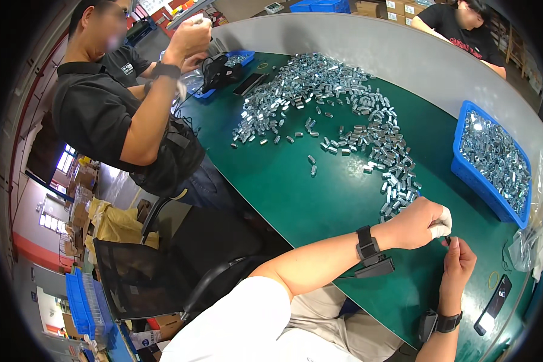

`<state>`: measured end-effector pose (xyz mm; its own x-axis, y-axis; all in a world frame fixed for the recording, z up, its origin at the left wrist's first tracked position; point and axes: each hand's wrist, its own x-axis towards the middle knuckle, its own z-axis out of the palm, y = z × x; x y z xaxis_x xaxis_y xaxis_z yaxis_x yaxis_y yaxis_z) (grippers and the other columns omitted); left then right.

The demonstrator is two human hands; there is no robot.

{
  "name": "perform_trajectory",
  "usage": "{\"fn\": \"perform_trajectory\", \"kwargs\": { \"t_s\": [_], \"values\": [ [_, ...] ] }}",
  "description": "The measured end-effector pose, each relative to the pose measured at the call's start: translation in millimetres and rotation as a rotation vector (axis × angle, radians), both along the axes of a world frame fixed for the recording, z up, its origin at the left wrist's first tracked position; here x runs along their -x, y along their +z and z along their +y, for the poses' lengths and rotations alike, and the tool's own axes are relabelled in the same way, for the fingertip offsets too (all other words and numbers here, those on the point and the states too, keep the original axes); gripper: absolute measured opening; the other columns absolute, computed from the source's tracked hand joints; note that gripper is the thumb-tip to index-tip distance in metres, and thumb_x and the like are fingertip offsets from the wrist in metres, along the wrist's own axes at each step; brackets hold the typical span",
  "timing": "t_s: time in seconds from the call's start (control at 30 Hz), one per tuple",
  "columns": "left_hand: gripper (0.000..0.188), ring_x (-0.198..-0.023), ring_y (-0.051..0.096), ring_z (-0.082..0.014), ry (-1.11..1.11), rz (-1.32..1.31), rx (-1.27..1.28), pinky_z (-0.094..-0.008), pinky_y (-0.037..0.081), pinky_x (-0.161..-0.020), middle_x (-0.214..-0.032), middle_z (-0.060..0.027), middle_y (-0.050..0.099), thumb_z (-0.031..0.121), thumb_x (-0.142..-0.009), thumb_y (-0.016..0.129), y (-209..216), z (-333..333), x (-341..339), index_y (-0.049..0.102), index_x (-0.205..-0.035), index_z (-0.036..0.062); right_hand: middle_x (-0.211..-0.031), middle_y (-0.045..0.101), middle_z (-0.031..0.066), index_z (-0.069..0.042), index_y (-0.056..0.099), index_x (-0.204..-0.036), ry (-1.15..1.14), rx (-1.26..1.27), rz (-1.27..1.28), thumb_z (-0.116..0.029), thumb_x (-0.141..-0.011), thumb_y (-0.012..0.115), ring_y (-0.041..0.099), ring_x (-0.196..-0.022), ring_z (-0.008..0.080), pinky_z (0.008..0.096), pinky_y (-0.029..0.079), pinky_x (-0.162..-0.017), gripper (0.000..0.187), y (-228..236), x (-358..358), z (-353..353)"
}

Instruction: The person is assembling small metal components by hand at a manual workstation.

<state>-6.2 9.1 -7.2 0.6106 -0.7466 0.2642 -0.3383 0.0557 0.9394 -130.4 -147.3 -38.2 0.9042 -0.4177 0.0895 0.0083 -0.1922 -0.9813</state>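
Small dark piece (pixel 447 241), at four o'clock, is pinched by the right hand (pixel 455 264) beside the curled left hand (pixel 415 225), grip unclear, with glossy elongated metal pieces (pixel 374 107) heaped at one and a blue plastic basket (pixel 481 189) at three.

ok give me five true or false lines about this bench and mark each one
1. The blue basket at the table's right side is filled with small metal pieces. True.
2. The tabletop is red. False: the tabletop is green.
3. The person's left hand and right hand are close together, with a small dark thing between their fingertips. True.
4. The phone beside the person lies left of both hands. False: the phone lies right of them.
5. The standing co-worker at the left wears a white shirt. False: the shirt is black.
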Motion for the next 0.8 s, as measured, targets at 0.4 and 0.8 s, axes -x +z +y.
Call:
{"fn": "perform_trajectory", "kwargs": {
  "t_s": [0.4,0.8],
  "values": [
    [0.004,-0.058,0.057,-0.0113,0.022,0.067,0.007,-0.0272,0.044,-0.055,-0.069,-0.0069,0.064,0.003,-0.084,0.063,-1,-2,0,0.065,-0.084,-0.0003,-0.059,0.04,-0.01,0.002,0.067,-0.092,0.01,-0.072,-0.042,-0.023,-0.099,0.057,0.028,-0.05,0.0,0.0223,0.015,-0.047,0.028,2,-1,5],
    [0.008,-0.058,0.052,-0.0059,-0.022,0.169,-0.032,-0.0249,0.041,-0.053,-0.066,-0.0021,0.062,0.008,-0.088,0.064,3,-2,0,0.066,-0.091,0.0005,-0.059,0.043,-0.0088,0.002,0.069,-0.094,0.025,-0.144,-0.022,-0.023,-0.099,0.057,0.031,-0.05,0.0004,0.0211,0.02,-0.046,0.028,5,-2,5]
  ]
}}
